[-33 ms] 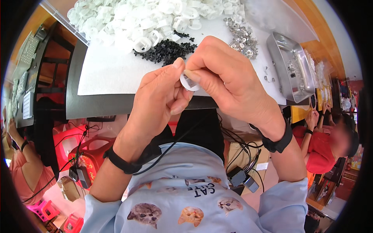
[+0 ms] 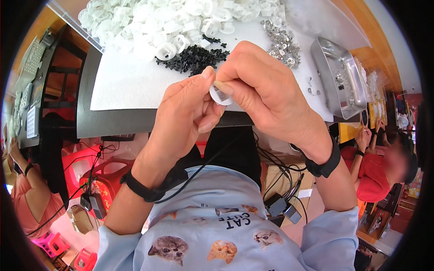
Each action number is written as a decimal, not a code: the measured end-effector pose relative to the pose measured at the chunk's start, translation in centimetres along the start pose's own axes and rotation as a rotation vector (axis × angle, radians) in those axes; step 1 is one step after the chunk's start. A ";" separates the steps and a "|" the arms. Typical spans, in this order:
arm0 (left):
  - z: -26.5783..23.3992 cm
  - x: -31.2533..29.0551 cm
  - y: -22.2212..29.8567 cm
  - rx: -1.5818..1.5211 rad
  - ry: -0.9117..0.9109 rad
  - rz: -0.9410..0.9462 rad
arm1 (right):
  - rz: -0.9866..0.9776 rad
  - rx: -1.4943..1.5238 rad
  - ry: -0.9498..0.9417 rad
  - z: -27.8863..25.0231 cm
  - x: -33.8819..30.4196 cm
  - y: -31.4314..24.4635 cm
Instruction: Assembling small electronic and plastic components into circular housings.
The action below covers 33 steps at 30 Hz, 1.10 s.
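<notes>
Between both hands, just above the table's near edge, is a small round white plastic part (image 2: 220,97). My left hand (image 2: 186,106) grips its left side with thumb and fingers. The fingers of my right hand (image 2: 262,88) pinch its upper right side, and the thumb lies across the rim. Whatever sits inside the part under my fingertips is hidden. Just beyond my hands lies a heap of small black plastic pieces (image 2: 192,61). Behind it rises a large pile of white plastic parts (image 2: 153,27).
Small shiny metal pieces (image 2: 284,47) lie scattered to the right on the white sheet (image 2: 122,86). A metal tray (image 2: 326,74) holding a few bits stands at the table's right. Black cables (image 2: 289,174) hang below. Other people sit at left and right, beside a red stool (image 2: 110,180).
</notes>
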<state>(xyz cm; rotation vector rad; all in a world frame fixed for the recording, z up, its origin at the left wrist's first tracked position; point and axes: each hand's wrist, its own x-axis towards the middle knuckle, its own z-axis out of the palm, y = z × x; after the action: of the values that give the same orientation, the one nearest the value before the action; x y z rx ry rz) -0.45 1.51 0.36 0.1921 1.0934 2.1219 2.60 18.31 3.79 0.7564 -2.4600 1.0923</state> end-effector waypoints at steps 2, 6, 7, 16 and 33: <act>-0.1 0.0 0.0 0.004 -0.018 0.001 | -0.019 -0.033 0.008 0.0 0.0 0.0; 0.5 0.0 0.1 -0.009 0.017 0.010 | 0.103 0.078 -0.067 -0.2 -0.2 0.0; 0.6 0.0 0.1 0.008 0.032 0.017 | 0.249 0.222 -0.085 -0.2 -0.3 0.0; -0.4 0.0 -0.7 0.159 -0.020 0.033 | 0.637 0.463 -0.341 -2.1 0.7 -1.0; -0.4 -0.1 -1.0 0.248 -0.077 0.136 | 0.819 0.359 -0.062 -0.3 -2.3 -2.2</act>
<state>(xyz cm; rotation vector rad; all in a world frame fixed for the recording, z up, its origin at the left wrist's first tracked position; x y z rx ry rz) -0.01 1.64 -0.65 0.4742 1.3286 2.0724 5.81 18.05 4.11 -0.2027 -2.7131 1.8325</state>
